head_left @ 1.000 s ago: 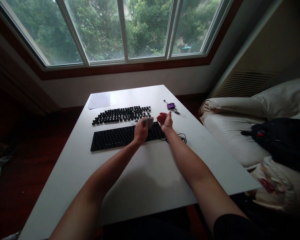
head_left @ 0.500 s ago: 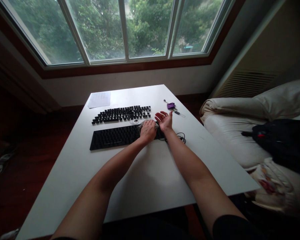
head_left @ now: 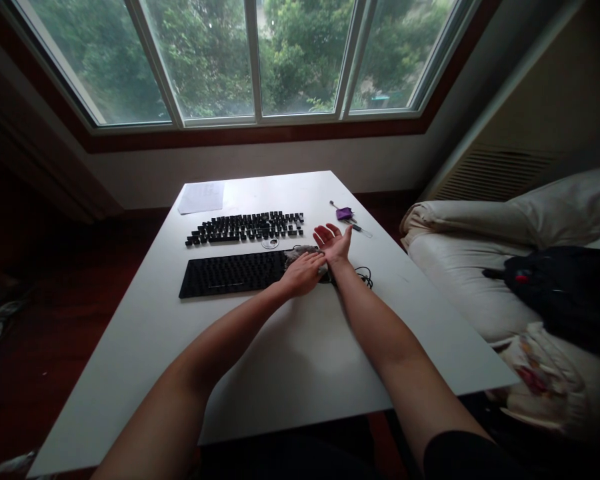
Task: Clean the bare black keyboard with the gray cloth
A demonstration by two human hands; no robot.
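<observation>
A black keyboard (head_left: 230, 275) with its keycaps off lies across the middle of the white table. My left hand (head_left: 304, 272) presses on a crumpled grey cloth (head_left: 296, 252) at the keyboard's right end, fingers reaching over it toward my right wrist. Beside it my right hand (head_left: 336, 245) is turned palm up, fingers apart, with nothing in it. Behind the keyboard the loose black keycaps (head_left: 250, 227) stand in rows. A small round clear item (head_left: 270, 244) sits between keycaps and keyboard. The keyboard's right end is partly hidden by my hands and the cloth.
A coiled black cable (head_left: 365, 277) lies right of my right wrist. Farther back are a purple packet (head_left: 345, 213) and a small tool with a wire loop (head_left: 363, 231). A paper sheet (head_left: 201, 199) lies at the table's far left corner. A pale sofa (head_left: 450, 267) stands at the right.
My left hand has slid a little right and nearer to me, showing more of the cloth. My right hand stays palm up, almost in the same place.
</observation>
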